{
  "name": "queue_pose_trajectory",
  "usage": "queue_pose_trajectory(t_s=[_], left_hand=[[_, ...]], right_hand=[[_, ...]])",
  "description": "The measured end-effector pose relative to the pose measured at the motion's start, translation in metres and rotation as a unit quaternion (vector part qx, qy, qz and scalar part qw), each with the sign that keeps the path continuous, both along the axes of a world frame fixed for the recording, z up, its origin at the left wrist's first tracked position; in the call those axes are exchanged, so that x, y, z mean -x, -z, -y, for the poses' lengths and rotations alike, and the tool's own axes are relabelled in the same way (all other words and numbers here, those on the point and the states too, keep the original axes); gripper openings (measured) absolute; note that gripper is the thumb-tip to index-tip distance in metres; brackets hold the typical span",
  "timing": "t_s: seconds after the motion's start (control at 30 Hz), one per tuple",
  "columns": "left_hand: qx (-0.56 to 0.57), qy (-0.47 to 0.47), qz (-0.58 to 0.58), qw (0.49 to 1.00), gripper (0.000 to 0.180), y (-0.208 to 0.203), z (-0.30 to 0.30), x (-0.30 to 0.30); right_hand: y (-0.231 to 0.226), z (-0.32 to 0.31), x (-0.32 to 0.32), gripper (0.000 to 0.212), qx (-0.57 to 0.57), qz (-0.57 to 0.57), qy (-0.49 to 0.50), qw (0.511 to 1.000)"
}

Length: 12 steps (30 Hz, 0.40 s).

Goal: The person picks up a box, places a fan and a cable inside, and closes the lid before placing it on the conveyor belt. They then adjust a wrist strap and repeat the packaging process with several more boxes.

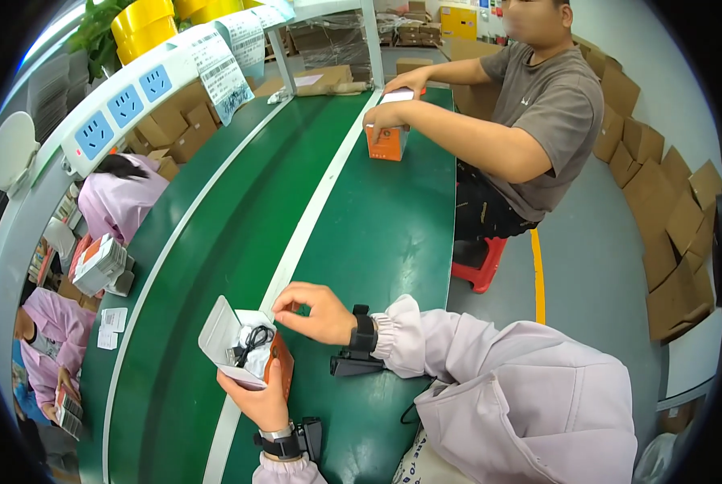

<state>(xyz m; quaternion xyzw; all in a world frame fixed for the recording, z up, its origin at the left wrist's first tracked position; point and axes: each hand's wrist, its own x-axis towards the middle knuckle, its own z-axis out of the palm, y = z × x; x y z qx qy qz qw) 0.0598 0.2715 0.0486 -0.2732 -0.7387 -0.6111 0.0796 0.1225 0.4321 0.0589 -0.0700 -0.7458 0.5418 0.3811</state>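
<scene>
Near the lower middle, my left hand (262, 398) grips a small orange and white carton (282, 363) from its near side, fingers wrapped around it. Its white lid (219, 332) stands open toward the left. Inside lie a coiled black cable (253, 345) with a metal plug and something white that looks wrapped. My right hand (319, 313) hovers at the carton's far right corner. Its fingers are curled, with thumb and forefinger close together beside an inner flap (252, 317); whether they pinch anything cannot be made out. Both wrists wear black straps.
The carton is over a green work table (361, 218) with a white strip (316, 211). Across the far right, a co-worker (538, 113) handles another orange box (386, 145). Two people in pink sit at the left with stacked boxes (102, 264). A socket rail (124, 106) hangs upper left.
</scene>
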Motion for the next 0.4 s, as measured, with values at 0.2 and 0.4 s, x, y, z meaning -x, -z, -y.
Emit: queue_pose_trajectory(t_s=[0.2, 0.4], left_hand=[[0.013, 0.023, 0.002, 1.000, 0.073, 0.004, -0.002, -0.011], [0.038, 0.001, -0.004, 0.999, 0.073, 0.012, 0.039, -0.012]], right_hand=[[-0.025, 0.012, 0.002, 0.020, -0.200, -0.105, -0.039, 0.973], [-0.055, 0.055, 0.021, 0.029, -0.437, 0.150, -0.212, 0.861]])
